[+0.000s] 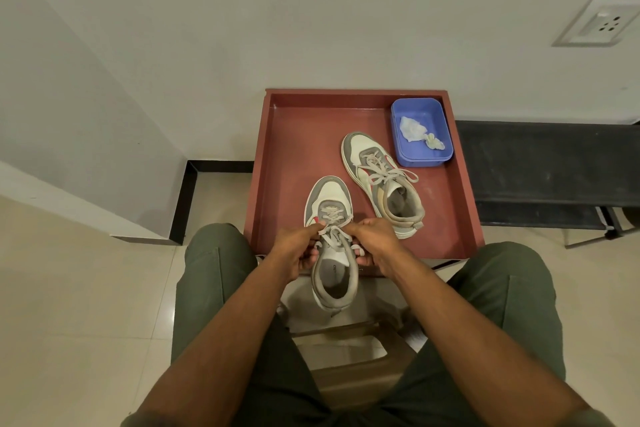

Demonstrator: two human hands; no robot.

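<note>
A grey and white sneaker (329,204) lies with its toe on the red-brown tray (298,135) and its heel hanging over the tray's near edge. My left hand (299,248) pinches its grey lace on the left side. My right hand (372,241) pinches the lace on the right side, the two hands almost meeting over the tongue. The second sneaker (381,184), its laces tied in a bow, lies further back and to the right on the tray, toe pointing away.
A blue plastic tub (420,132) with crumpled white cloth or tissue stands in the tray's far right corner. A black bench (547,170) stands to the right against the wall. A wall socket (602,22) is at upper right. My knees in green trousers flank the tray.
</note>
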